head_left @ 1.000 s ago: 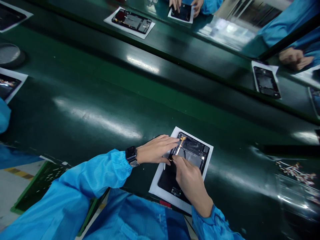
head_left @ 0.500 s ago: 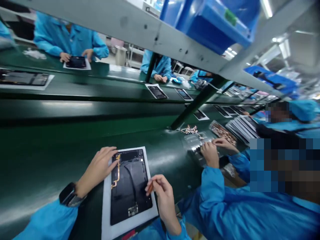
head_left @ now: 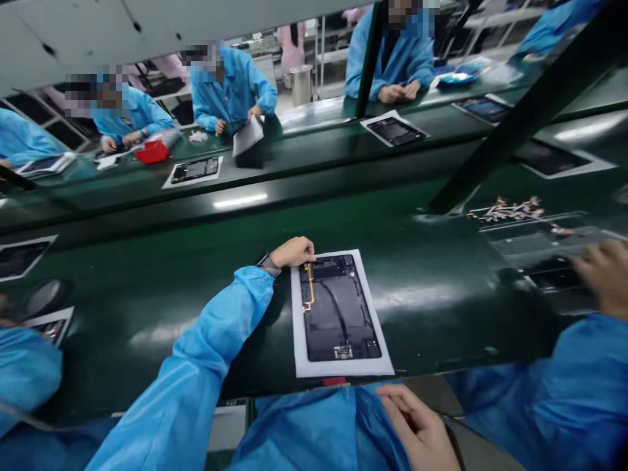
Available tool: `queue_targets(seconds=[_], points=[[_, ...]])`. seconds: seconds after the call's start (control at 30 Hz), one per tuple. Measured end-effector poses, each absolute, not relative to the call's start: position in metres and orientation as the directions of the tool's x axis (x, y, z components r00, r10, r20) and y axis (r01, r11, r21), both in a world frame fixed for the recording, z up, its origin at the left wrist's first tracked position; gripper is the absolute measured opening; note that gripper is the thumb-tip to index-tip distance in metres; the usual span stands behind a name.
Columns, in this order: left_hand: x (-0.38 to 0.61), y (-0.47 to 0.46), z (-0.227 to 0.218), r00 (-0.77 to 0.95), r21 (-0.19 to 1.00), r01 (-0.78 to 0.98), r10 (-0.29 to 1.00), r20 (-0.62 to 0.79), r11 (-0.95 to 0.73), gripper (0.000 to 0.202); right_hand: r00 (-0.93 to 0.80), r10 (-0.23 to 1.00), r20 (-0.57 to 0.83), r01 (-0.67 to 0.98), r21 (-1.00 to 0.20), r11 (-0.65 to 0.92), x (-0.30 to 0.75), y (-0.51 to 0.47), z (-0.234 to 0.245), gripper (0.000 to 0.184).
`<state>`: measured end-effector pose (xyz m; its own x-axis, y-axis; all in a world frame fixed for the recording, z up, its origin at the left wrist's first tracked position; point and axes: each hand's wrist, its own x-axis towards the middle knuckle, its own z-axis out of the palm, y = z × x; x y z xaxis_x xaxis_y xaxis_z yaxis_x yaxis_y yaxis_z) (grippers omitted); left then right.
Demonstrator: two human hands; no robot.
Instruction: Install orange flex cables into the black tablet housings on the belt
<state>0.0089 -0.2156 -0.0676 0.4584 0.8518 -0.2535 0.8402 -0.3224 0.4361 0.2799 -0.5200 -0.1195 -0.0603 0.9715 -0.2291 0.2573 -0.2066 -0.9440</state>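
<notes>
A black tablet back housing (head_left: 346, 307) lies on a white sheet (head_left: 375, 350) on the green bench in front of me. An orange flex cable (head_left: 311, 288) runs along its upper left edge, a dark cable curves down its middle, and a small board (head_left: 342, 352) sits at the bottom. My left hand (head_left: 295, 251) is at the housing's top left corner, fingers bent and pressed together; what they pinch, if anything, is hidden. My right hand (head_left: 417, 422) is below the bench's front edge by my lap, fingers curled in; its contents do not show.
A neighbour's hand (head_left: 606, 275) works at a clear plastic tray (head_left: 534, 242) on the right, near a pile of small flex parts (head_left: 510, 209). A dark green post (head_left: 495, 144) slants up there. Across the bench, co-workers sit by more housings on sheets and a red bin (head_left: 152, 152).
My view has swung left. My right hand, which held a small copper-coloured piece over the housing, has dropped below the bench edge. My left hand's fingers have moved to the top corner and curled.
</notes>
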Motion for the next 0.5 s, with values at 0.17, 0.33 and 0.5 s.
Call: queue_targets(seconds=[0.17, 0.33, 0.5], points=[[0.007, -0.224, -0.07, 0.461, 0.446, 0.825, 0.87, -0.177, -0.347, 0.015, -0.309, 0.945, -0.108, 0.429, -0.902, 0.037, 0.246, -0.519, -0.109, 0.029], [0.0, -0.218, -0.073, 0.454, 0.454, 0.811, 0.886, -0.093, -0.368, 0.011, -0.438, 0.897, -0.05, 0.502, -0.842, 0.198, 0.233, -0.504, -0.097, 0.03], [-0.016, -0.198, -0.077, 0.419, 0.456, 0.815, 0.907, -0.038, -0.357, 0.011, -0.542, 0.808, -0.232, 0.619, -0.76, 0.197, 0.234, -0.512, -0.116, 0.025]])
